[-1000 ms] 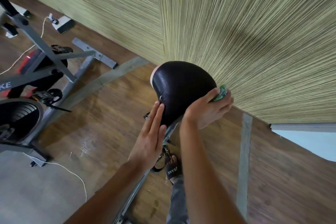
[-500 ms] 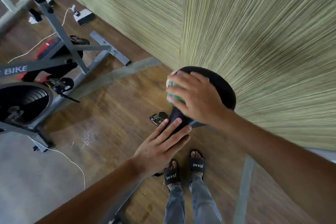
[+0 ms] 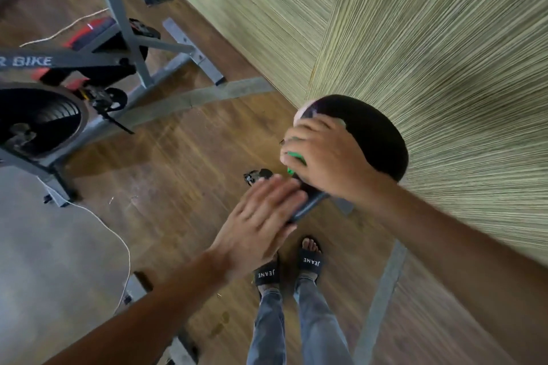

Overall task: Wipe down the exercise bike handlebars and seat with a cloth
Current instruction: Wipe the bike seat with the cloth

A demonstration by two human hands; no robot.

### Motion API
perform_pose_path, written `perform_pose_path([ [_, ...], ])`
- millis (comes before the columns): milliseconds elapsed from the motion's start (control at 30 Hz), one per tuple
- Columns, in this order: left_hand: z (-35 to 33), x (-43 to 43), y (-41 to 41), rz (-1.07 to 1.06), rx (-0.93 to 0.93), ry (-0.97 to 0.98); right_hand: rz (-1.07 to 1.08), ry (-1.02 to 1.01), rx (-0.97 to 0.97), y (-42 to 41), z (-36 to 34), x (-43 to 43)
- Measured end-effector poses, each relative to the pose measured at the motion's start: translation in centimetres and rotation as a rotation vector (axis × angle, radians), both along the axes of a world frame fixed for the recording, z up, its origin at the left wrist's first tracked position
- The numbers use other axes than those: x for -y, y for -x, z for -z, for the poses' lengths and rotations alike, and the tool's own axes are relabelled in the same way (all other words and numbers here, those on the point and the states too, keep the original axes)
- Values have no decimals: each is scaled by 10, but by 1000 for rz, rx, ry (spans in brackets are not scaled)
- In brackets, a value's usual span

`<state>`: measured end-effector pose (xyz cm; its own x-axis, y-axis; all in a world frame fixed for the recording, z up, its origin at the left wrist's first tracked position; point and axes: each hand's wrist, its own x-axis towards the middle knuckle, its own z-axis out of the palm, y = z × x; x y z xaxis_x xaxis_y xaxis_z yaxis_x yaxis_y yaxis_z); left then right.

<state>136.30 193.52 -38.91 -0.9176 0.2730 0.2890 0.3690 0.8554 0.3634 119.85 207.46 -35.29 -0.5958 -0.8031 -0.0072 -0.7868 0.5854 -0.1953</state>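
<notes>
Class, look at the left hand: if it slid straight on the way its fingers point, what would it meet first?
Probably the right hand holding the green cloth on the black seat; the left hand already rests on the seat's nose.

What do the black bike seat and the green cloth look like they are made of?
The bike seat looks like smooth black vinyl or leather, with a faint sheen. The green cloth, mostly hidden under the right hand, looks like soft fabric, though too little shows.

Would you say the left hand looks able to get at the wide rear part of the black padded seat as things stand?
Probably not directly: the left hand lies flat on the narrow nose of the black padded seat, and the right hand, gripping the green cloth, lies across the seat between it and the wide rear.
</notes>
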Motion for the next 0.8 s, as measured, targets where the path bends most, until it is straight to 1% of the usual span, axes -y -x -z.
perform_pose_path([
  [33, -1, 3, -6, -99, 56, -99, 108, 93, 8, -17, 1, -10],
  [100, -2, 6, -16, -237, 251, -241, 364, 225, 59, -59, 1, -19],
  [133, -3, 4, -21, -276, 376, -346, 401, 250, 84, -84, 4, -19],
  [167, -4, 2, -24, -330, 486, -471, 338, 249, 86, -111, 9, -17],
  [200, -7, -3, -24, -418, 593, -670, 217, 236, 67, -130, 12, -17],
  [233, -13, -7, -19, -547, 736, -995, 113, 230, 29, -133, 16, -19],
  [267, -21, -11, -13, -683, 859, -1334, 80, 235, -11, -125, 18, -21],
  [300, -28, -15, -7, -787, 952, -1645, 139, 234, -22, -111, 20, -21],
  [333, -33, -16, -1, -864, 980, -1860, 283, 255, -12, -96, 18, -19],
  [367, -37, -17, 4, -915, 982, -1981, 453, 292, 14, -85, 14, -17],
  [400, -39, -18, 7, -944, 969, -2054, 568, 321, 25, -84, 12, -13],
  [433, -41, -18, 8, -975, 951, -2101, 581, 313, 33, -94, 12, -8],
  [467, -42, -19, 9, -1017, 948, -2129, 490, 275, 15, -109, 14, -5],
  [533, -42, -21, 12, -1086, 963, -2185, 188, 173, -40, -125, 17, -7],
  [567, -41, -21, 13, -1135, 958, -2191, 131, 143, -48, -117, 15, -9],
  [600, -44, -21, 15, -1172, 956, -2176, 181, 131, -51, -105, 14, -9],
  [667, -44, -19, 17, -1206, 965, -2156, 415, 160, -19, -90, 4, -2],
  [700, -43, -17, 18, -1200, 979, -2154, 444, 142, -7, -93, 1, 3],
  [800, -47, -19, 22, -1206, 1042, -2088, 173, 66, -56, -118, 6, 4],
])
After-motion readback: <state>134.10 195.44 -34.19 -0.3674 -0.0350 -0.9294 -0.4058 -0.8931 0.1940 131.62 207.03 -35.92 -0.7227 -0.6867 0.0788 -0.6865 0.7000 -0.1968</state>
